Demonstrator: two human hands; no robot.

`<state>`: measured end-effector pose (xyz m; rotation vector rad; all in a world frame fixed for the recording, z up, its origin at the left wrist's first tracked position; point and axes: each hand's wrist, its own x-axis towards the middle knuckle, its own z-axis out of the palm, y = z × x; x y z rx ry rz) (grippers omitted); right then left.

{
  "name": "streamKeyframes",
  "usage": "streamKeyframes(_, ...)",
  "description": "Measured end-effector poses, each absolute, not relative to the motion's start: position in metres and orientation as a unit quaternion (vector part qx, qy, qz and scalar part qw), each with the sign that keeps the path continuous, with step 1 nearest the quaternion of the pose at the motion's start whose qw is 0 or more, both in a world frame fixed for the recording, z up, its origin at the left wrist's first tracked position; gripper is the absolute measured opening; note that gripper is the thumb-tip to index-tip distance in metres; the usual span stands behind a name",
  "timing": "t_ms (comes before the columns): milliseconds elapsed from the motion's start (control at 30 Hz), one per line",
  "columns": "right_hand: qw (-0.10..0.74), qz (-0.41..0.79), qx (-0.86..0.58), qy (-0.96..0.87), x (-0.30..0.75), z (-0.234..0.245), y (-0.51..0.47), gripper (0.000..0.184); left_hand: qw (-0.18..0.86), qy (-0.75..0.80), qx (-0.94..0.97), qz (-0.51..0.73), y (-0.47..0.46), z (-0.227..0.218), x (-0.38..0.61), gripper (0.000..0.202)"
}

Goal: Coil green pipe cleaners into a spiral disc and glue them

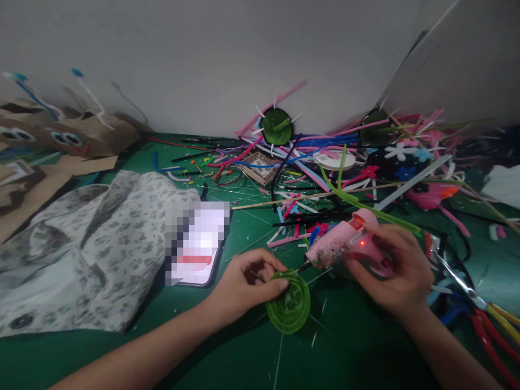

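Note:
Between the thumb and fingers of my left hand (254, 279) is a green coiled disc (294, 311), held by its upper rim and tilted toward me. A pink glue gun (339, 244) with a lit red light is in my right hand (400, 265), its fingers wrapped round the handle. The gun's dark nozzle points left and down at the disc's upper edge. Whether the tip touches the rim I cannot tell. A clear glue stick (414, 181) juts from the gun's back. Thin glue strands spread out around the disc.
Left of my left hand lie a phone (201, 244) and a patterned cloth (134, 233). Cardboard figures (97, 124) stand at the back left. Pipe cleaners (320, 141) and scraps heap at the back, near a dark green disc (277, 126). Pliers (487, 325) lie at right.

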<state>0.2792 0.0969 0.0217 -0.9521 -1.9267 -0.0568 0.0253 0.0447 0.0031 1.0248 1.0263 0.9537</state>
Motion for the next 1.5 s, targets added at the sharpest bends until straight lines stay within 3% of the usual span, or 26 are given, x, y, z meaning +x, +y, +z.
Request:
streamKeyframes(467, 0.454, -0.089, -0.354, -0.813, 0.2767, 0.026, 0.099, 0.058, 0.65, 0.449, 0.441, 0.426, 0.0427, 0.0059, 0.0255, 0.017)
streamKeyframes(1500, 0.451, -0.099, -0.363, -0.809, 0.2814, 0.0284, 0.0976, 0.053, 0.646, 0.448, 0.439, 0.436, 0.044, 0.0032, 0.0253, 0.016)
